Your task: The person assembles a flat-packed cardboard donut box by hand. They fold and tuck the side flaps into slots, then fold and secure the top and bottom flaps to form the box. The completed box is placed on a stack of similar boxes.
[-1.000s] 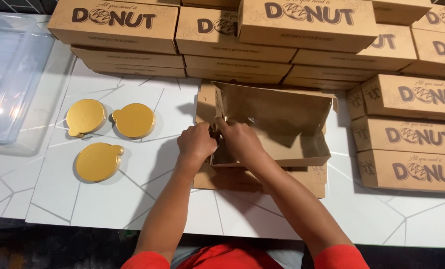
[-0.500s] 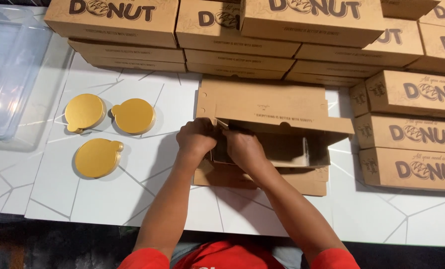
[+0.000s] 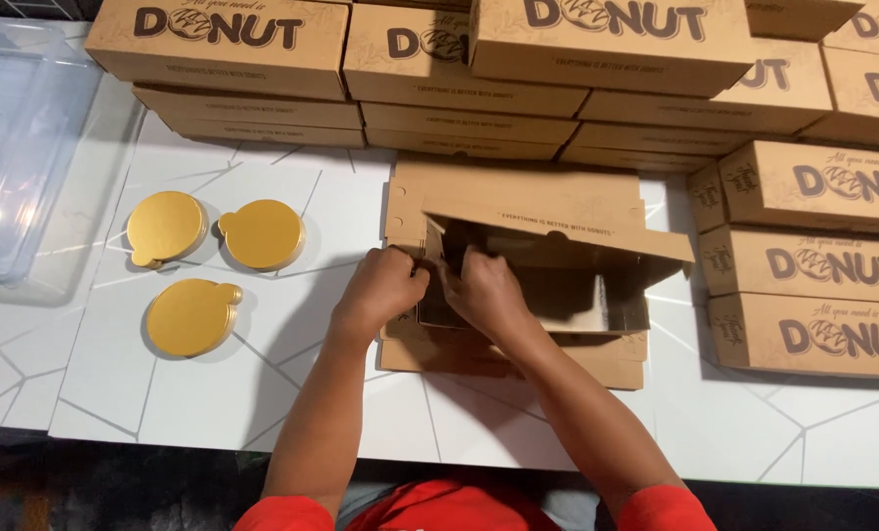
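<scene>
A half-folded brown cardboard box (image 3: 547, 256) lies in the middle of the white table (image 3: 292, 413). Its lid flap hangs forward over the open tray. My left hand (image 3: 380, 290) grips the box's left front corner from outside. My right hand (image 3: 481, 290) reaches into the tray at the same corner and pinches the inner cardboard wall. More flat cardboard lies under the box, toward me. The fingertips of both hands are hidden by the cardboard.
Stacks of closed brown boxes (image 3: 518, 69) fill the back of the table, and three more (image 3: 813, 256) are piled at the right. Three round gold cake boards (image 3: 262, 234) lie to the left. A clear plastic bin (image 3: 16, 157) stands at the far left.
The lid, upright and folded back a second ago, has swung forward and down over the tray. Both hands have stayed at the left front corner.
</scene>
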